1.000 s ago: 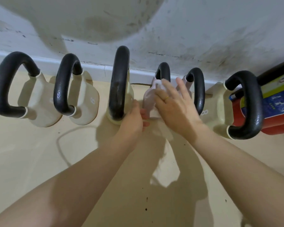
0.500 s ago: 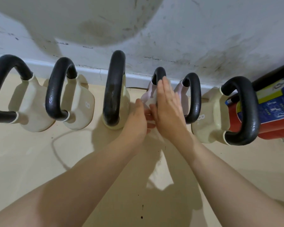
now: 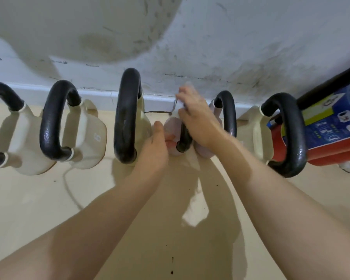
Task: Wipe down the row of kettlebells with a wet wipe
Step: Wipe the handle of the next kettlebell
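Kettlebells: six are standing in a row along the white wall [image 3: 230, 37]; the leftmost cream one [image 3: 18, 138] is being cut off by the frame edge.
Pink kettlebell [image 3: 171, 128]: sitting fourth in the row, its body mostly hidden behind both hands, black handle [image 3: 183, 142] partly showing.
Right hand [image 3: 196, 118]: curling closed around the handle's top, pressing the wet wipe [image 3: 177, 107] there; only a blurred pale scrap is showing.
Left hand [image 3: 154, 150]: fingers are bending against the pink body; how firmly it is gripping, I cannot tell.
Fire extinguisher [image 3: 331, 126]: lying at right, partly cropped.
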